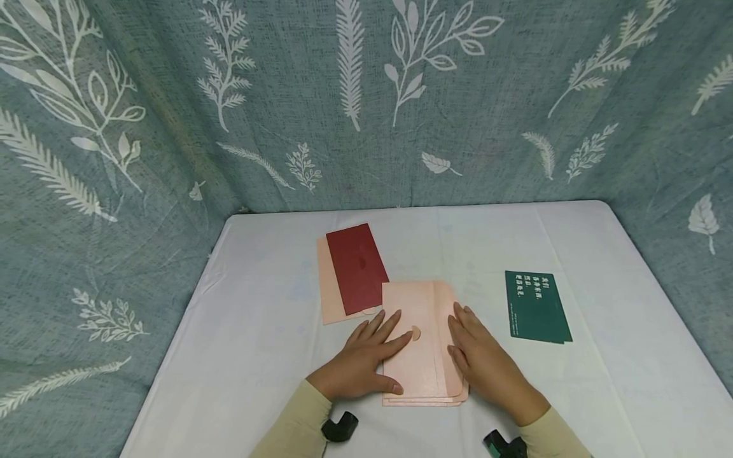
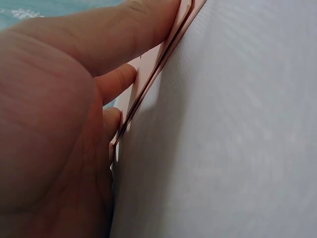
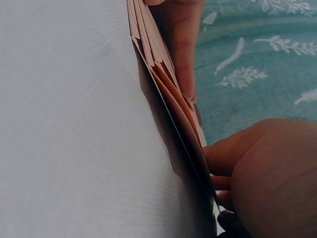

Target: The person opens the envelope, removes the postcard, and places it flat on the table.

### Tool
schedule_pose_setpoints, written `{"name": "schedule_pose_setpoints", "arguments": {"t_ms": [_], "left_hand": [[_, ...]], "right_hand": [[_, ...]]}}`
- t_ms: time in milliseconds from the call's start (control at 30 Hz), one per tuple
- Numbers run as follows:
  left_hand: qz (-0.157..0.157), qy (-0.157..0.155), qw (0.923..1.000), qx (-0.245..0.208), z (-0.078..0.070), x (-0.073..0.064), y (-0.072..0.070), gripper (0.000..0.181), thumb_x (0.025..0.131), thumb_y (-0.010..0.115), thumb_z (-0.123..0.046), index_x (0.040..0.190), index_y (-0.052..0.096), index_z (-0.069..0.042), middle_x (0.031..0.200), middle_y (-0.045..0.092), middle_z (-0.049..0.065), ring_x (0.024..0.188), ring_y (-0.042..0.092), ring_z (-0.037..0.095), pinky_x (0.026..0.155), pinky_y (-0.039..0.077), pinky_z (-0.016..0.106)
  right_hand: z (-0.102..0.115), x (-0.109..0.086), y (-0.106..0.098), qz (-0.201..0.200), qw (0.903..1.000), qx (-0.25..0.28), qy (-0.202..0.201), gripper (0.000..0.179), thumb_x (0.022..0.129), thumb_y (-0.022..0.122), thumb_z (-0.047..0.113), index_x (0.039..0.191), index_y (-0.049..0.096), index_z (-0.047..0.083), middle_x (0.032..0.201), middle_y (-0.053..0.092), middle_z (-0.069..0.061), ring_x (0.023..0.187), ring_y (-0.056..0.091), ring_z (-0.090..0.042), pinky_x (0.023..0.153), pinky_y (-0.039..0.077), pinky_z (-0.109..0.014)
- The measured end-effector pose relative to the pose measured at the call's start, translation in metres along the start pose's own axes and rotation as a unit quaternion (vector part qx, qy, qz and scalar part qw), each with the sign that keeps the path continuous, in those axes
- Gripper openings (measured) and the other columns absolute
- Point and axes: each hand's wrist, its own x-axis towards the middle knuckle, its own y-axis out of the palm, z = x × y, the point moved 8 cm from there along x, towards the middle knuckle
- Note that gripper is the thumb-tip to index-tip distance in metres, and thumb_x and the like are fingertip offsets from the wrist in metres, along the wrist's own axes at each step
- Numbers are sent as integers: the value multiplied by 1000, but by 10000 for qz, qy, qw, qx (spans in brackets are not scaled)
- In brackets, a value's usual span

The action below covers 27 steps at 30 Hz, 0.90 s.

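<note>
A small stack of pale pink envelopes point(image 1: 420, 369) lies on the white table in front of me, with a flap along the right side and a small half-round notch on top. My left hand point(image 1: 366, 359) rests on the left part of the stack, fingers spread and thumb near the lower edge. Along the right edge lies my right hand point(image 1: 489, 362), its fingers extended against the flap. From the right wrist view, the layered edges of the envelopes point(image 3: 171, 94) fan slightly apart. The left wrist view shows the left thumb point(image 2: 124, 34) over the envelopes' edge.
Behind the stack to the left, a dark red card point(image 1: 355, 267) lies over another pale pink sheet point(image 1: 330, 299), its corner meeting the stack. Dark green cards point(image 1: 537, 308) with white writing overlap at the right. A blue-green leaf-patterned curtain point(image 1: 366, 159) surrounds the white table point(image 1: 240, 331).
</note>
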Motion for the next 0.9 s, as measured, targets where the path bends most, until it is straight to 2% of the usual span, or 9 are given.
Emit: {"name": "schedule_pose_setpoints", "arguments": {"t_ms": [333,533,733,900], "left_hand": [[-7,-33,10000,-91,1,0,0,96,92,86,-48,172,37,-24,182,3,-1,165,-9,27,128,1,59],[43,-106,9999,-55,1,1,1,100,95,82,-52,173,30,-18,182,1,-2,165,-11,26,128,-1,58],[-228,-370,9989,179,-5,5,6,102,99,73,-59,173,25,-8,182,6,3,165,-7,31,127,2,62],[-414,-608,9967,355,-16,8,9,100,101,72,-57,171,26,-1,182,7,10,165,-5,37,126,4,67]], "right_hand": [[2,1,1,82,9998,-162,-93,55,103,74,8,149,55,-15,165,43,-28,154,37,-47,116,38,-62],[-1,2,2,218,9998,-40,10,56,105,72,12,151,54,-13,166,42,-26,156,33,-46,117,36,-62],[-1,3,1,238,9997,61,22,56,105,73,11,151,53,-13,166,42,-27,156,33,-46,118,36,-63],[-3,1,1,252,9996,100,84,56,105,73,12,152,53,-13,166,42,-25,156,32,-46,118,35,-63]]}}
